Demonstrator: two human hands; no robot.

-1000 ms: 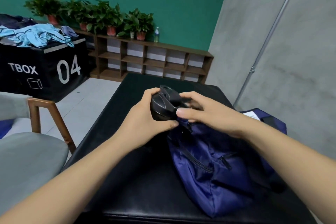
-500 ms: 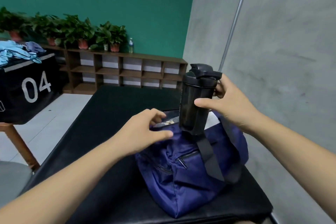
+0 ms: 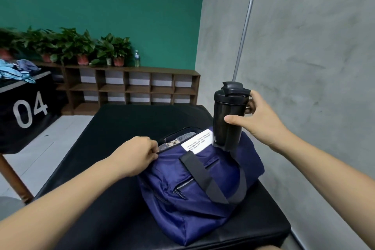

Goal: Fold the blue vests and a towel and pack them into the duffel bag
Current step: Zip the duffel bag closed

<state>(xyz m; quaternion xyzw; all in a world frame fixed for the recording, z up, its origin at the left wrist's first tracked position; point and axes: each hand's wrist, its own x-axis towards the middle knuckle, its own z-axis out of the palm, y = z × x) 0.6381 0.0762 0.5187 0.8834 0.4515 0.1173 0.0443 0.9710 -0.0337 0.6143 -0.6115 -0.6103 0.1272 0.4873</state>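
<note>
A navy duffel bag [image 3: 194,197] lies on the black padded table [image 3: 113,168], its top open, with a checked cloth [image 3: 174,143] showing inside. My left hand [image 3: 135,154] grips the near edge of the bag's opening. My right hand [image 3: 257,119] holds a black shaker bottle [image 3: 228,113] upright above the bag's right end, its base touching or just over the fabric. A white label [image 3: 197,142] lies at the opening. Light blue vests [image 3: 14,72] are heaped on a black box at far left.
The black box marked 04 [image 3: 26,111] stands left of the table. A wooden shelf [image 3: 132,87] with potted plants [image 3: 81,46] and a water bottle lines the green wall. A grey concrete wall [image 3: 314,67] runs close along the table's right side. A chair leg [image 3: 12,178] is at lower left.
My right hand has lifted the black bottle upright and carried it right, over the bag's end. My left hand let go of the bottle and now grips the bag's opening edge.
</note>
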